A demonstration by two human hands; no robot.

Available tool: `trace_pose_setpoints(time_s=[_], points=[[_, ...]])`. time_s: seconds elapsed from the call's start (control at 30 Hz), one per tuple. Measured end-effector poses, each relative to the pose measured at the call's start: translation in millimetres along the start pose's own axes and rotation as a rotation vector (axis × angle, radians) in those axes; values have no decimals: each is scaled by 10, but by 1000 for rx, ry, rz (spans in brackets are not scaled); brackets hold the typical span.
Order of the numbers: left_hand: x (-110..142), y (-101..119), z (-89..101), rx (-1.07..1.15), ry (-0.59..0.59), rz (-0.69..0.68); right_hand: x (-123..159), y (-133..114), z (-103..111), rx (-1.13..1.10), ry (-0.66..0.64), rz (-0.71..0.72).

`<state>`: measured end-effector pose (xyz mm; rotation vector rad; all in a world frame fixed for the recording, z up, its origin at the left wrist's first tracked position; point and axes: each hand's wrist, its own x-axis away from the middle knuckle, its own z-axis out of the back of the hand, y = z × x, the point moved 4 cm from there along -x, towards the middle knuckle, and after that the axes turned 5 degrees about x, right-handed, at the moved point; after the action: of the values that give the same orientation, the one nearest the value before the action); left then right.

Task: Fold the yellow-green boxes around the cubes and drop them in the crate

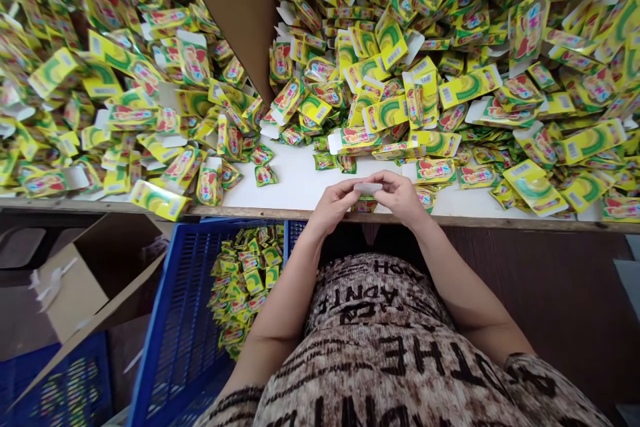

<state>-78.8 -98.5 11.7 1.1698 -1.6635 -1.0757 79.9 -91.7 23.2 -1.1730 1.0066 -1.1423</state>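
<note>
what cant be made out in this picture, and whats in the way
All in the head view:
Inside of the carton: hidden by its white end, the left hand and right hand.
Floor of the blue crate: covered by packs.
Print on the far-left boxes: blurred.
Lower-left crate: cut off by the picture's edge.

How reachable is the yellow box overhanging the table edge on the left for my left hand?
Likely yes: nothing seems to block the way to the yellow box, though your left hand holds a white-ended pack.
</note>
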Motion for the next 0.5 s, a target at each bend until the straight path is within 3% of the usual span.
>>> trace_pose_setpoints(time_s=[0.1,0.2,0.33,0.5], points=[[-76,37,74,-37,135,-79,-34,-74,-20,178,111,140],[-140,45,120,-57,216,-151,-87,-38,-11,50,127,79],[-166,37,99,-88,231,-214,-143,25,24,-130,110,-61],[-182,28,51,-59,181,-182,-183,42,38,-138,91,-107]])
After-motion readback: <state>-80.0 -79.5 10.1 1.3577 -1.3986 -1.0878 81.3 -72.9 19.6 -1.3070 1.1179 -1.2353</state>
